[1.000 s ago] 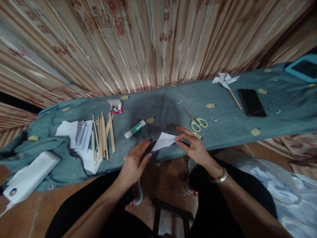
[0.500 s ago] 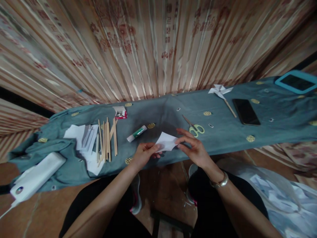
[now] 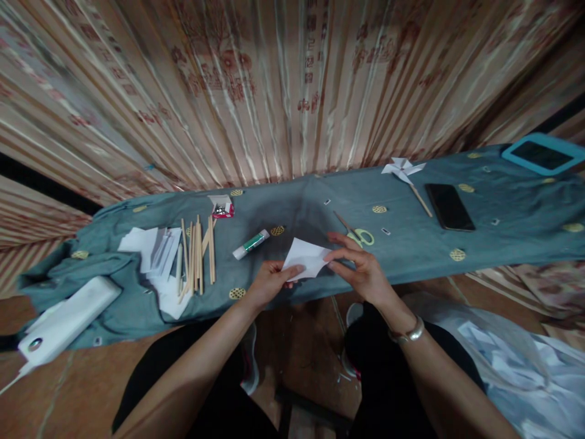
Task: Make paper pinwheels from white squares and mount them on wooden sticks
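Between my hands, above the near edge of the cloth-covered table, is a small sheet of white paper. My left hand pinches its lower left side, thumb on top and fingers underneath. At the right corner, the thumb and a finger of my right hand grip the paper, with another finger raised. Just beyond my right hand lie scissors with pale green handles. A glue stick with a green label rests beyond my left hand.
Wooden sticks and white paper pieces lie at the left, near a white device. A small red box stands behind. Rightward are a paper pinwheel, a black phone and a blue-framed tablet.
The paper is turned and lifted slightly, with its upper left corner now showing larger. Both hands keep hold of it. The whole view has shifted a little.
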Tool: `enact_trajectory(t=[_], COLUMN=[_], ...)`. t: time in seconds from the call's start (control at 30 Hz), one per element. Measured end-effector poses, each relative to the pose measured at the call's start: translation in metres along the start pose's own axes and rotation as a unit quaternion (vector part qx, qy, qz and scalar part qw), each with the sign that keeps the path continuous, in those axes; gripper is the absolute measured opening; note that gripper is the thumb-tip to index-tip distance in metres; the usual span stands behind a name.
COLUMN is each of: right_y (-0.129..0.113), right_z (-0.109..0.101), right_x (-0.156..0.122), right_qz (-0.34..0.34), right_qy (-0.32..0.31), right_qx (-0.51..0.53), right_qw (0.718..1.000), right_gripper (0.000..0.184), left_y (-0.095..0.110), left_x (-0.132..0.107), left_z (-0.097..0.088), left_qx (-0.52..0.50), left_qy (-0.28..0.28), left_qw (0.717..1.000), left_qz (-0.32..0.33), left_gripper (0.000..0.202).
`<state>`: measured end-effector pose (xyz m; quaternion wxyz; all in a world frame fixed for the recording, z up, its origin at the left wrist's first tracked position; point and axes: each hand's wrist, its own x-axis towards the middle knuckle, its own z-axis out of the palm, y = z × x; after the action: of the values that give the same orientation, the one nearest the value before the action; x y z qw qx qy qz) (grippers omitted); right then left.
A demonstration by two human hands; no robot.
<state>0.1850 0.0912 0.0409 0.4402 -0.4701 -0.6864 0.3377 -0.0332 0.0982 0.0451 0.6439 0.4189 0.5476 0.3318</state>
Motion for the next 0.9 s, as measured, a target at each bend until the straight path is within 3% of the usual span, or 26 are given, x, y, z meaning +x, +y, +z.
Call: enact_trajectory(t=[0.13, 0.23, 0.33, 0.47, 0.73, 0.9], right_y=[0.004, 0.013, 0.026, 0.041, 0.048, 0.048], right_z=[-0.009, -0.021, -0.031, -0.033, -0.027, -0.023], right_x=[0.005, 0.009, 0.010, 0.007, 0.018, 0.028], right_qz=[-0.008, 0.019, 0.061, 0.061, 0.065, 0.010], right_qy=[0.026, 0.090, 0.134, 0.114, 0.095, 0.115], right_qx=[-0.022, -0.098, -0.281, -0.449, -0.504, -0.513], right_qw=[0.999, 0.991, 0.948, 0.884, 0.856, 0.851], right_gripper=[0.015, 0.021, 0.026, 0.028, 0.027, 0.021], left_y=[0.000, 0.003, 0.007, 0.010, 0.017, 0.020], left_x=[0.001, 0.001, 0.001, 0.004, 0.011, 0.013], left_z=[0.001, 0.001, 0.001, -0.001, -0.008, -0.009], left_qx=[-0.015, -0.035, -0.039, -0.028, 0.115, 0.148], left_qy=[0.018, 0.034, 0.050, 0.064, 0.104, 0.118], left_qw=[1.000, 0.999, 0.998, 0.995, 0.969, 0.955], left_qz=[0.011, 0.013, 0.030, 0.073, 0.194, 0.226], left_gripper=[0.044, 0.044, 0.042, 0.037, 0.021, 0.023])
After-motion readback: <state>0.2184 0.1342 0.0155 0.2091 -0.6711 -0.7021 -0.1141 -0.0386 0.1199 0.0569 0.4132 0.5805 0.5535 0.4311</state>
